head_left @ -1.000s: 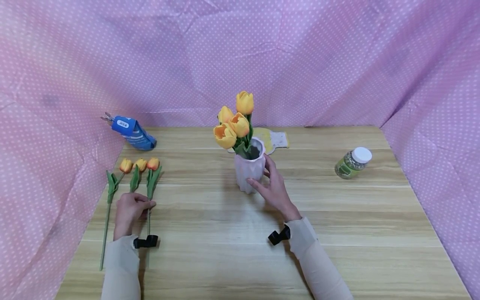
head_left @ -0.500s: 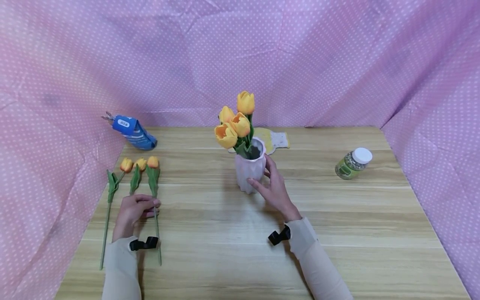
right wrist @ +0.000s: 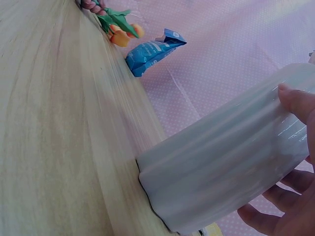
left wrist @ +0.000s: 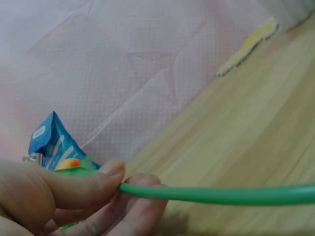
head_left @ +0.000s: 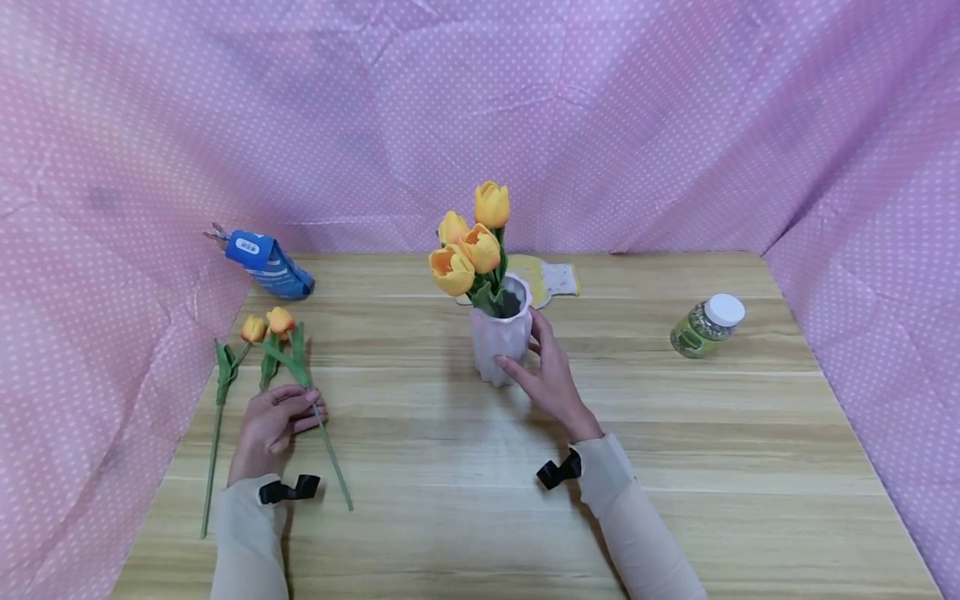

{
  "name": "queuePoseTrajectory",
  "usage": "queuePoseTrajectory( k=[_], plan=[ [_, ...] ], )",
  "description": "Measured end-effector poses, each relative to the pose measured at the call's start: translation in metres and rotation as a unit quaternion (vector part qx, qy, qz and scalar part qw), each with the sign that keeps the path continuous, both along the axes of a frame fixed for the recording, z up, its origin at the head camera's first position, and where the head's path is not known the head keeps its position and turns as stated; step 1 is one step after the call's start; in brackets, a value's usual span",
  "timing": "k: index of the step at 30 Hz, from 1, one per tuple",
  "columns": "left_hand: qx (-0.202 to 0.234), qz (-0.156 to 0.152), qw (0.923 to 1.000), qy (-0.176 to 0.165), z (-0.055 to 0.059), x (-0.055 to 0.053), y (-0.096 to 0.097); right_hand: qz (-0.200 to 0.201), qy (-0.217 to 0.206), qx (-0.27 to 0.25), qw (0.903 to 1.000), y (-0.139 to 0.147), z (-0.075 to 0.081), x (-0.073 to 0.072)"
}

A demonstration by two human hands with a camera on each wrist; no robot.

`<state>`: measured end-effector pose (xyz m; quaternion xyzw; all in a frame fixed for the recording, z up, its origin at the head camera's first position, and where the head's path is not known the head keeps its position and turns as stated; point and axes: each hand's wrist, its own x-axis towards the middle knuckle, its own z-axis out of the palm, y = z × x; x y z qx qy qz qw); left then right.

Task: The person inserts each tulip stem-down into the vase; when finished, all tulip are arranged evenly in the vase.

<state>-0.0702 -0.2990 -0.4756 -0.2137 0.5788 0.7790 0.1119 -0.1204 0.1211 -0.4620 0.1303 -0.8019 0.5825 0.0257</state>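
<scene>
My left hand (head_left: 277,425) pinches the green stem of an orange-yellow artificial tulip (head_left: 333,462) between thumb and fingers. The stem (left wrist: 221,194) runs off to the right in the left wrist view. Its bloom overlaps the middle tulip (head_left: 268,371), whose lower stem is hidden by the hand. Another tulip (head_left: 212,467) lies at the far left of the table. A pale fluted vase (head_left: 497,346) stands upright at the centre with several yellow tulips (head_left: 480,248) leaning left in it. My right hand (head_left: 553,385) grips the vase's right side, thumb in front (right wrist: 298,101).
A blue packet (head_left: 270,267) with metal tips poking out stands at the back left. Behind the vase lies a yellow and white flat cloth-like piece (head_left: 558,279). A white-lidded jar (head_left: 697,332) stands at the right. A pink dotted curtain (head_left: 637,125) surrounds the table.
The pinched tulip has turned: its stem end has swung right and its bloom left over the middle tulip. My left hand has shifted slightly right. The right hand and vase stay nearly still.
</scene>
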Motion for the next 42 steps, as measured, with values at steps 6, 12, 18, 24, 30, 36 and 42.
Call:
queuePoseTrajectory(
  k=[6, 12, 18, 24, 30, 36, 42],
  plan=[
    [0.108, 0.018, 0.9932, 0.038, -0.006, 0.0, 0.006, 0.005, -0.002, -0.002, 1.0, 0.0, -0.001, 0.0],
    [0.162, 0.025, 0.9847, 0.057, -0.009, -0.002, 0.012, 0.004, 0.001, -0.001, 1.0, 0.0, 0.0, 0.0],
    [0.23, 0.036, 0.9696, 0.075, -0.011, -0.004, 0.017, 0.004, 0.003, -0.002, 1.0, 0.0, 0.001, 0.001],
    [0.256, 0.056, 0.9623, 0.074, -0.012, -0.005, 0.02, 0.005, 0.0, -0.002, 1.0, 0.0, 0.001, 0.001],
    [0.284, 0.082, 0.9517, 0.084, -0.012, -0.006, 0.024, 0.005, -0.004, -0.004, 1.0, 0.0, 0.0, 0.0],
    [0.307, 0.088, 0.9393, 0.125, -0.015, -0.007, 0.029, 0.006, -0.008, -0.004, 0.9999, 0.0, 0.0, 0.001],
    [0.325, 0.096, 0.9217, 0.188, -0.012, -0.008, 0.037, 0.005, -0.004, -0.007, 1.0, 0.0, 0.0, 0.001]
  ],
)
